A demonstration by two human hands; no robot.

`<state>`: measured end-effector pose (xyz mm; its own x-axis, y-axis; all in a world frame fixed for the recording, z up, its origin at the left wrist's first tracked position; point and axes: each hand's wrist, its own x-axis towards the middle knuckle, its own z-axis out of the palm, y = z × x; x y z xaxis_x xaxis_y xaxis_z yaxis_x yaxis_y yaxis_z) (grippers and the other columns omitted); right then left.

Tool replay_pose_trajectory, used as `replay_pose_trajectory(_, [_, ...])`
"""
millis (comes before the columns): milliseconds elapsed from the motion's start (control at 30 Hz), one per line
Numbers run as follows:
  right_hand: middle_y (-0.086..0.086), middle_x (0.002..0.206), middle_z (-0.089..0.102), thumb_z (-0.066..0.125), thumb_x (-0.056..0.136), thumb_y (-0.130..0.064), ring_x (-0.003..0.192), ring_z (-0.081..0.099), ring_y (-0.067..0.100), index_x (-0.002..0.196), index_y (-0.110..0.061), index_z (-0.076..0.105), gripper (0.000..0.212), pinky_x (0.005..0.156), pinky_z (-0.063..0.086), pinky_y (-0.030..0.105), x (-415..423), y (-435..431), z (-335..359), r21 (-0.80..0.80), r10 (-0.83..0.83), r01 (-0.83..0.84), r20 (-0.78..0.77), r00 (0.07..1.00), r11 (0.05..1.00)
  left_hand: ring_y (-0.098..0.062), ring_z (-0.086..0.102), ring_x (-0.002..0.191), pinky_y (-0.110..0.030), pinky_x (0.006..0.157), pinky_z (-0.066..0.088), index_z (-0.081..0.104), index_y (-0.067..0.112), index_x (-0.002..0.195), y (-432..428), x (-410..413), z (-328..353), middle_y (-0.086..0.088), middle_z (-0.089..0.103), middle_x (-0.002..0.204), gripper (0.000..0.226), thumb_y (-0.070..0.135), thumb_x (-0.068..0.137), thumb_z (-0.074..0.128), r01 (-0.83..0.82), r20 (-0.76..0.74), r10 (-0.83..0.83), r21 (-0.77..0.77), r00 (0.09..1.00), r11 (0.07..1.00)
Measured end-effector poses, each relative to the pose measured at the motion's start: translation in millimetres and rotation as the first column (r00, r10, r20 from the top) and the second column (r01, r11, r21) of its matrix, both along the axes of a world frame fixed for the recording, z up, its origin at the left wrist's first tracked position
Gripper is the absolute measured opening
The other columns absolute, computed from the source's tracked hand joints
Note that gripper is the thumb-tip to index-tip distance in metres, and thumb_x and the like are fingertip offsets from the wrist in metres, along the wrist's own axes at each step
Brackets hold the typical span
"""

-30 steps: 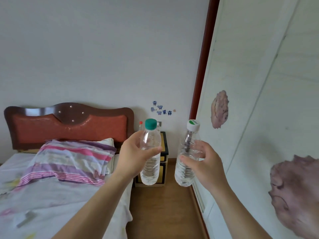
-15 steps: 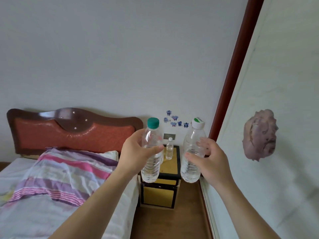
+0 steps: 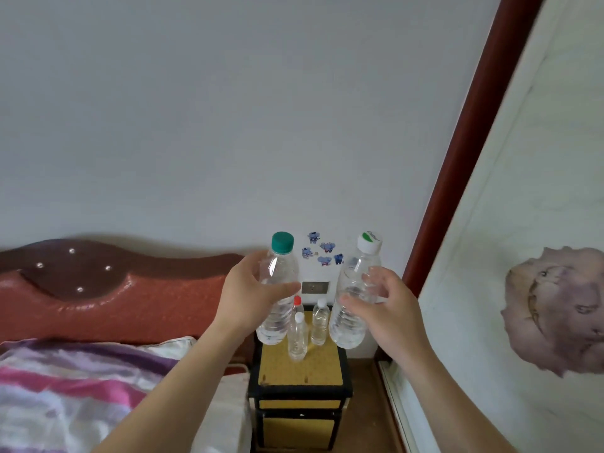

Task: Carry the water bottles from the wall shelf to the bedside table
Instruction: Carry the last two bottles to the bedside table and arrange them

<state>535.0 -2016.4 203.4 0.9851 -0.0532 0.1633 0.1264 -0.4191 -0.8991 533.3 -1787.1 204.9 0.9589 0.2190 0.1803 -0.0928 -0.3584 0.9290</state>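
Holding a bottle each: the left hand (image 3: 248, 299) has its fingers round the green-cap bottle (image 3: 278, 286), the right hand (image 3: 387, 310) round the white-cap bottle (image 3: 353, 302), mid-frame. The yellow counter (image 3: 313, 371) was far before; now it sits low in the frame, just under them, so putting down likely comes next.

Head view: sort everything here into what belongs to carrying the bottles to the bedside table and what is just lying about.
Belongs to the job: green-capped bottle in the left hand; white-capped bottle in the right hand; bedside table; three small bottles standing on it.
Just lying about: headboard; striped bedding; elephant stickers; wall socket; shell picture.
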Motion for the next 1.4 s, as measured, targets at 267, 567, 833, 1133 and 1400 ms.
replay_pose_trajectory(267, [-0.022, 0.120, 0.056, 0.080, 0.067, -0.047, 0.114, 0.053, 0.005, 0.130, -0.035, 0.048, 0.072, 0.096, 0.051, 0.044, 116, -4, -23, 0.006, -0.017, 0.017, -0.058, 0.998, 1.000, -0.012, 0.068, 0.106, -0.044, 0.095, 0.056, 0.062, 0.022, 0.129, 4, 113, -20, 0.008, 0.072, 0.116, 0.078, 0.037, 0.058, 0.092, -0.047, -0.065, 0.048, 0.010, 0.997, 0.999])
replay_pose_trajectory(567, [-0.020, 0.120, 0.055, 0.080, 0.070, -0.041, 0.114, 0.052, 0.007, 0.129, -0.032, 0.048, 0.068, 0.094, 0.047, 0.036, 224, -4, -74, -0.067, 0.042, -0.053, -0.158, 0.987, 0.996, -0.012, 0.068, 0.102, -0.038, 0.089, 0.056, 0.062, 0.028, 0.122, 11, 201, -71, 0.009, 0.072, 0.108, 0.070, 0.038, 0.058, 0.088, -0.088, -0.198, 0.103, 0.085, 0.975, 0.992])
replay_pose_trajectory(833, [-0.016, 0.109, 0.054, 0.082, 0.072, -0.036, 0.099, 0.051, 0.006, 0.130, -0.027, 0.046, 0.068, 0.075, 0.040, 0.020, 271, 11, -161, -0.157, 0.009, -0.060, -0.306, 0.952, 0.986, -0.011, 0.065, 0.101, -0.027, 0.082, 0.053, 0.055, 0.027, 0.128, 31, 245, -164, 0.009, 0.066, 0.111, 0.070, 0.025, 0.067, 0.089, -0.059, -0.413, 0.099, 0.108, 0.905, 0.992])
replay_pose_trajectory(1133, [-0.020, 0.102, 0.060, 0.079, 0.074, -0.027, 0.093, 0.058, -0.004, 0.116, -0.034, 0.049, 0.052, 0.066, 0.041, 0.011, 287, 22, -311, -0.152, -0.005, -0.079, -0.485, 0.875, 0.985, -0.001, 0.061, 0.090, -0.014, 0.064, 0.042, 0.052, 0.034, 0.122, 42, 270, -299, 0.015, 0.064, 0.105, 0.064, 0.024, 0.070, 0.088, -0.014, -0.592, 0.115, 0.173, 0.798, 0.985])
replay_pose_trajectory(1400, [-0.016, 0.095, 0.064, 0.078, 0.074, -0.029, 0.087, 0.061, 0.001, 0.109, -0.037, 0.051, 0.045, 0.073, 0.053, 0.028, 283, 22, -405, -0.153, -0.011, -0.086, -0.541, 0.841, 0.985, 0.004, 0.056, 0.084, -0.010, 0.059, 0.038, 0.049, 0.034, 0.120, 36, 272, -383, 0.019, 0.061, 0.099, 0.064, 0.027, 0.070, 0.088, -0.016, -0.636, 0.157, 0.222, 0.756, 0.975])
